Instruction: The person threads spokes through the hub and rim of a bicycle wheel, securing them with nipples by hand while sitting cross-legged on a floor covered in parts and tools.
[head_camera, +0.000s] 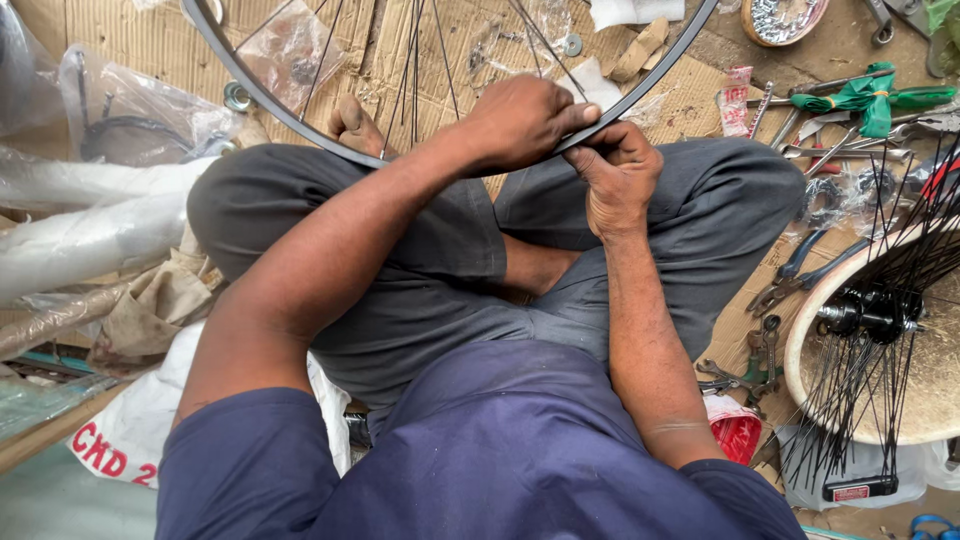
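Note:
A dark bicycle wheel rim (280, 110) with thin spokes (412, 50) rests over my crossed legs, arching from upper left to upper right. My left hand (520, 120) grips the rim's near edge from above, thumb along the rim. Just right of it, my right hand (618, 175) is closed at the rim, fingers pinched on something small that I cannot make out. I sit cross-legged on flattened cardboard (150, 35) in grey trousers and a blue shirt.
Plastic-wrapped tubes (90, 215) lie at the left. At the right are pliers (805, 275), wrenches (850, 150), a green rag (865, 98), and a hub with loose spokes (875, 320) in a round white basin (800, 350). A white sack (130, 430) lies by my left hip.

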